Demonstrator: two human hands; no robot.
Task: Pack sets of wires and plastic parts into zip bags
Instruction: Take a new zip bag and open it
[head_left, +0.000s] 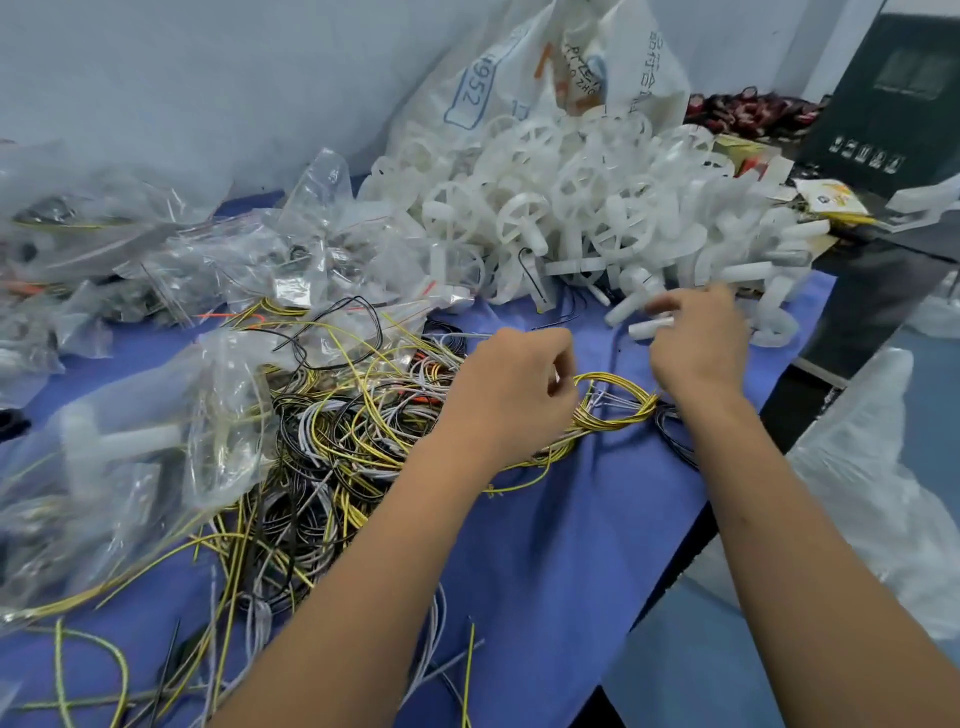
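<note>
My left hand (511, 387) has its fingers curled round a coiled bundle of yellow and grey wires (615, 405) that lies on the blue cloth. My right hand (698, 340) is blurred and holds a white plastic part (649, 327) at the foot of a big heap of white plastic wheel parts (587, 208). A tangle of yellow, black and grey wires (332, 447) spreads left of my left hand. Filled zip bags (135, 441) lie at the left.
The blue cloth (545, 545) covers the table. A large white sack (545, 67) stands behind the plastic heap. More clear bags (234, 249) pile up at the back left. A dark machine (893, 104) stands at the right, with the table edge and clear plastic sheeting (862, 493) below it.
</note>
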